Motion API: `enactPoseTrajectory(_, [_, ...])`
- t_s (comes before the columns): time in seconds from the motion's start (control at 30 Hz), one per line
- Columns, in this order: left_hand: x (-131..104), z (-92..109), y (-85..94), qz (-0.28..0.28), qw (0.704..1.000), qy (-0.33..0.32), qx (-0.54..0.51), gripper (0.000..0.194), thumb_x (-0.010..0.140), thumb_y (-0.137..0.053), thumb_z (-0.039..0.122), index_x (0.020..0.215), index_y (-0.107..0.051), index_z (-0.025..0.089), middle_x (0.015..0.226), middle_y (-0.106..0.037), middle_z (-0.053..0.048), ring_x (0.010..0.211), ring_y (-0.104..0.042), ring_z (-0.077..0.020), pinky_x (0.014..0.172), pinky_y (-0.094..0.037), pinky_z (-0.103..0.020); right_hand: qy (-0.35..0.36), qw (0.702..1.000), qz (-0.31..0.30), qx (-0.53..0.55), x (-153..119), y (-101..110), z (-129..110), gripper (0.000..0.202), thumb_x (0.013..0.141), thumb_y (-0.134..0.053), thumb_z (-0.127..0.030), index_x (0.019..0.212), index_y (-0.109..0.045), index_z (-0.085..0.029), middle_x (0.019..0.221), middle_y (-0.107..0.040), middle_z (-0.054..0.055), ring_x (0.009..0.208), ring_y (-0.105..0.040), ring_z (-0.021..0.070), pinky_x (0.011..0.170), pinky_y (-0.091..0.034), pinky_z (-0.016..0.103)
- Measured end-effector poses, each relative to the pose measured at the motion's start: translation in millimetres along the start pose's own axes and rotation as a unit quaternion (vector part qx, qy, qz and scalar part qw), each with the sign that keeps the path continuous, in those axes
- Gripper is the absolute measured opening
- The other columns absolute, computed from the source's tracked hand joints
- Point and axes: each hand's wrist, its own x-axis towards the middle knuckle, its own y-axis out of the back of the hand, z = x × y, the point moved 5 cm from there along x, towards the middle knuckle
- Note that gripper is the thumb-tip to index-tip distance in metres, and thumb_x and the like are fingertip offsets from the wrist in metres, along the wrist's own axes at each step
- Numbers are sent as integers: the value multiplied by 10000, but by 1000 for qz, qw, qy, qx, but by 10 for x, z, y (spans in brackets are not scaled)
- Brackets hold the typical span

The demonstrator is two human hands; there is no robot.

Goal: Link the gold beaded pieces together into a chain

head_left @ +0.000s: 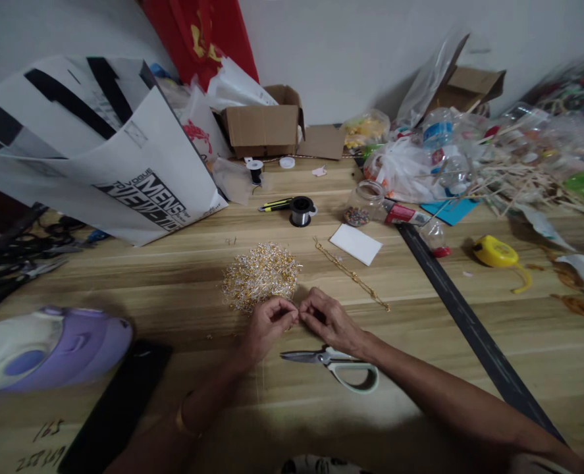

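Note:
My left hand (272, 326) and my right hand (328, 320) meet fingertip to fingertip at the near edge of a pile of gold and clear beads (261, 275). Both are pinched, and whatever lies between the fingertips is too small to make out. Just below my right hand lie scissors (353, 368) with pale handles, blades pointing left. A thin gold chain (351, 274) stretches across the wood beyond my right hand, beside a white card (355, 244). Behind the pile stands a spool of silvery wire (301, 212).
At the left are a large paper bag (158, 171), a purple and white object (89, 345) and a black flat object (118, 401). A bead jar (365, 201), a yellow tape measure (495, 251), a dark strip (450, 303) and plastic bags (400, 168) lie to the right. A cardboard box (262, 125) stands behind.

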Motion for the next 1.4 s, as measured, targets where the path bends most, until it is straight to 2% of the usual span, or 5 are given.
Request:
enactPoseTrajectory(0.27, [5, -10, -23, 8, 999, -30, -26, 126, 638, -660, 125, 745, -594, 132, 706, -630, -19, 683, -597, -124, 652, -476, -224, -15, 1000, 2, 21, 2, 8, 12, 67, 873, -498, -177, 820, -541, -178, 779, -497, 22, 710, -482, 137, 616, -378, 247])
enactPoseTrajectory(0.47, [-39, 53, -19, 41, 989, -113, 91, 118, 695, -591, 74, 791, -593, 142, 745, -629, -27, 703, -614, -126, 676, -508, -235, -17, 999, -1, 33, 0, 2, 20, 69, 870, -498, -166, 820, -544, -177, 778, -494, 20, 718, -477, 136, 627, -375, 246])
enactPoseTrajectory(0.83, [-239, 295, -105, 58, 857, -370, 354, 109, 833, -521, 96, 858, -610, 153, 787, -639, -54, 751, -597, -134, 710, -505, -252, -36, 998, -2, 52, 22, 18, 11, 77, 863, -507, -190, 793, -532, -171, 758, -477, 10, 703, -451, 132, 624, -361, 248])
enactPoseTrajectory(1.0, [-277, 285, -133, 58, 827, -388, 403, 128, 848, -509, 98, 919, -603, 148, 833, -641, -62, 781, -598, -147, 737, -508, -279, -40, 998, -6, 57, 22, 17, 8, 85, 863, -504, -189, 787, -535, -167, 747, -472, 8, 695, -445, 131, 617, -359, 246])
enactPoseTrajectory(1.4, [-310, 313, -164, 27, 805, -357, 473, 145, 886, -449, 118, 879, -592, 143, 831, -608, -58, 789, -574, -151, 736, -496, -294, -48, 997, -2, 59, 30, 18, 5, 108, 858, -511, -209, 767, -543, -161, 720, -476, 5, 668, -440, 125, 597, -354, 240])
